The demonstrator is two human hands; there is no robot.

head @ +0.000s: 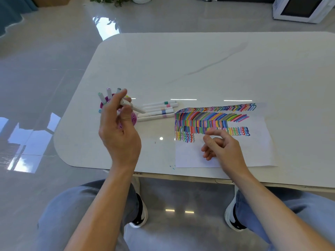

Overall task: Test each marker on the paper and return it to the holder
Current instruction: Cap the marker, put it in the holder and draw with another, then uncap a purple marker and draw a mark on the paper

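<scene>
My left hand pinches a white marker between thumb and fingers, just above and in front of the pink holder. Several markers stand upright in that holder, which my hand partly hides. A row of white markers lies on the table just right of the holder. The white paper, covered in rows of coloured strokes, lies to the right. My right hand hovers over the paper's lower middle with fingers loosely curled, holding nothing.
The white table has a rounded near-left corner and a front edge close to my knees. A few small blue ink marks sit near that edge. A white microwave stands on the floor at the far right.
</scene>
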